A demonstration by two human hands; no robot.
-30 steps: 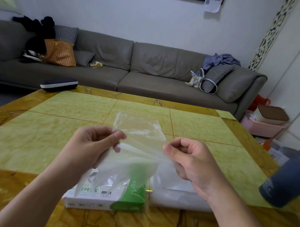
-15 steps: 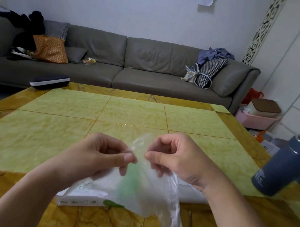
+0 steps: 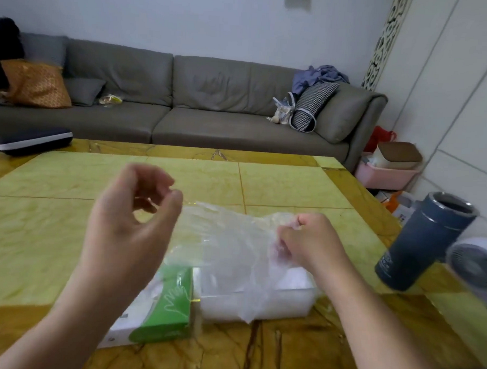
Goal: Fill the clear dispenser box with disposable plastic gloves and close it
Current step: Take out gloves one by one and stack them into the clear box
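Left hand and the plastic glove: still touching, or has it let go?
Cannot tell. In the head view the left hand is raised with loosely curled fingers; the glove edge sits right beside its thumb, blurred. The right hand clearly grips it.

My left hand (image 3: 130, 221) and right hand (image 3: 306, 244) are bare: no gloves, rings or watch. Both forearms run uncovered to the frame edge at 7 and 5 o'clock, no sleeves in view.

No text is legible; the green-and-white box (image 3: 164, 314) shows only a glove outline.
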